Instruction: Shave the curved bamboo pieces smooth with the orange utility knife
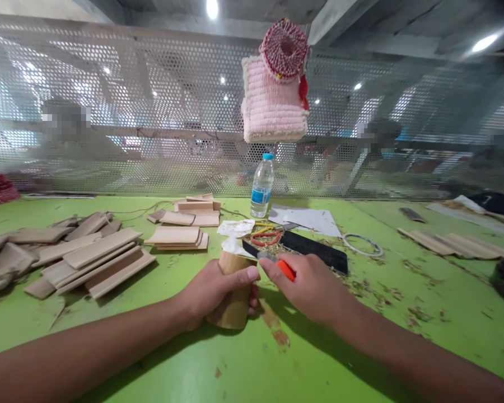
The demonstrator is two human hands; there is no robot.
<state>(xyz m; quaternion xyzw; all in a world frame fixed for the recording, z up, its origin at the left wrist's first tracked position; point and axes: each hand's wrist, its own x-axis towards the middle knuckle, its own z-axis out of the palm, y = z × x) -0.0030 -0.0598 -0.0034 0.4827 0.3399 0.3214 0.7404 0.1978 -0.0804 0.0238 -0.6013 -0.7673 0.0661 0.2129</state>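
My left hand (212, 291) is wrapped round a short bamboo tube (231, 310) that stands on the green table (252, 364). My right hand (313, 288) is closed on a small knife with an orange handle (286, 270). Its dark blade (254, 250) points left and lies against the tube's top rim. Both forearms reach in from the bottom of the view.
Flat bamboo slats (96, 260) lie piled at left, with smaller stacks (178, 237) behind the tube. A water bottle (262, 186), paper, rubber bands, a black flat strip (315, 250) and a white ring (362, 244) sit beyond. A perforated metal screen closes the back; a pink knitted pouch (275, 92) hangs there.
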